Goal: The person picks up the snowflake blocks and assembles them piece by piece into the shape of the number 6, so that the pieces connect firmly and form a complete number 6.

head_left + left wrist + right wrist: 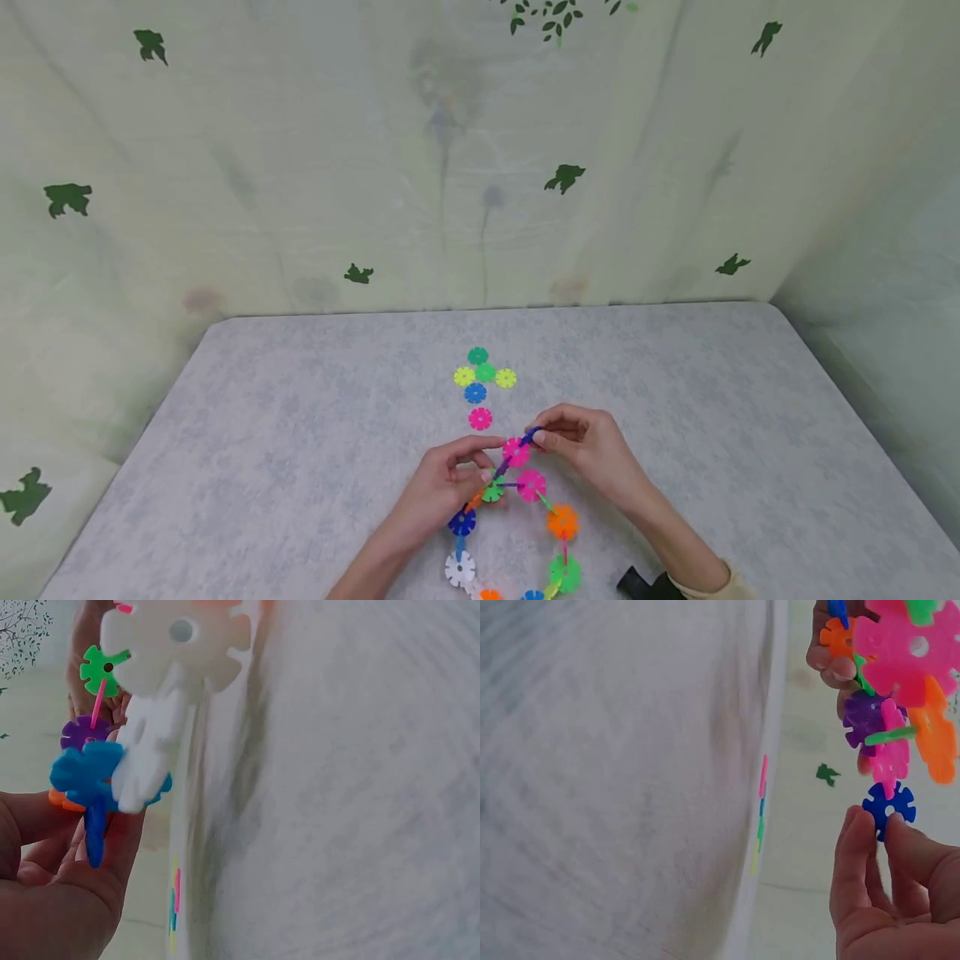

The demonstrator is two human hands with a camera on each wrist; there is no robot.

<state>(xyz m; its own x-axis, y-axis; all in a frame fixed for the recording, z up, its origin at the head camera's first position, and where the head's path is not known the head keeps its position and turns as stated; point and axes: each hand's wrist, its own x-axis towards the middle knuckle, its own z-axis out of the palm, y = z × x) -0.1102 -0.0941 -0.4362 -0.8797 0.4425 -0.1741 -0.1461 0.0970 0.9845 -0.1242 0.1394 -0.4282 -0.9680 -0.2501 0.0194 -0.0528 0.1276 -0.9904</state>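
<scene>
Notched plastic interlocking discs in many colours form a looped chain, raised between both hands in the head view. My right hand pinches a dark blue disc between thumb and fingers at the chain's upper end. That disc joins a pink disc, beside a purple disc. My left hand holds the chain near a green disc and an orange disc. A white disc and an orange disc belong to the loop lower down, whose bottom runs out of the head view.
Beyond the hands, loose discs lie on the grey tabletop: a pink disc, a blue disc, two yellow and two green ones. A black object shows by the right sleeve. A pale curtain hangs behind the table.
</scene>
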